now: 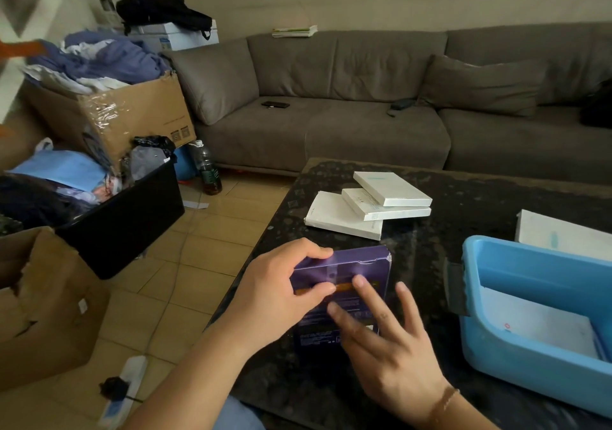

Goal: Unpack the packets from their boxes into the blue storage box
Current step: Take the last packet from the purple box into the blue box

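A purple box (359, 265) lies on the dark table (447, 191) in front of me. My left hand (278, 293) grips its left end, fingers curled over the top edge and thumb on the face. My right hand (387, 340) rests on the box's face with straight, spread fingers. The blue storage box (496, 356) stands at the right and holds white packets (539, 327). Three white boxes (374, 207) lie stacked farther back on the table. Another white box (563, 234) shows behind the blue box.
A grey sofa (364, 98) runs along the back with a phone and a remote on it. Left of the table, on the tiled floor, stand cardboard boxes (126, 118), a black bin (126, 224) full of clothes and a bottle (208, 171).
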Tool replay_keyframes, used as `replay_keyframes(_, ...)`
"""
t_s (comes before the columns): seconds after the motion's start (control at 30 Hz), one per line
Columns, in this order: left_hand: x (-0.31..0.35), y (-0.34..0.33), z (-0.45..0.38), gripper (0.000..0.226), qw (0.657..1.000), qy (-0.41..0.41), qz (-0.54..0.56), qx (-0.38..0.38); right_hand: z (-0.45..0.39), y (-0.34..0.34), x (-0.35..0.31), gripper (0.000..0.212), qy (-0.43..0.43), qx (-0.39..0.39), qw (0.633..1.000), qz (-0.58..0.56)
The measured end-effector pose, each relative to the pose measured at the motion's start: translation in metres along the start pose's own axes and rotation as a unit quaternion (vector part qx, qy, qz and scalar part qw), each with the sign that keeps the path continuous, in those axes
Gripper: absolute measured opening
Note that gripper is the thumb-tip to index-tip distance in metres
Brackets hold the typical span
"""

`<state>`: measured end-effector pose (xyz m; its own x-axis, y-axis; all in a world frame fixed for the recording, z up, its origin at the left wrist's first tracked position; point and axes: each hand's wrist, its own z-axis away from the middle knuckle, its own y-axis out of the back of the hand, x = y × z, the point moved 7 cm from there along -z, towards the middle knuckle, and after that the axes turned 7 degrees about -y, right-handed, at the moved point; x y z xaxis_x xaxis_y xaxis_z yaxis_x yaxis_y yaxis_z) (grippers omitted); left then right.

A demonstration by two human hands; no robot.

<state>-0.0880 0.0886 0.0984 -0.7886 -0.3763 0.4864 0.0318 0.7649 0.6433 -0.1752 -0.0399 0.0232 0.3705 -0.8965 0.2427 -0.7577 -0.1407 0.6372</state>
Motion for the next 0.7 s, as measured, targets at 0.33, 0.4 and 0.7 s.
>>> replay_keyframes(0.33,0.045,0.058,-0.029,0.043,0.994,-0.112,-0.018,-0.005,0.015,0.107,0.053,0.068,-0.562,0.015,0.534,-0.631)
replay_keyframes(0.4,0.067,0.060,-0.044,0.022,0.978,-0.202,0.051,-0.003,0.019,0.121,0.080,0.087,-0.609,-0.010,0.431,-0.666)
replay_keyframes(0.7,0.149,-0.042,-0.149,0.014,0.932,-0.263,0.248,-0.028,0.040,0.178,0.224,0.033,-0.666,-0.005,0.409,-0.624)
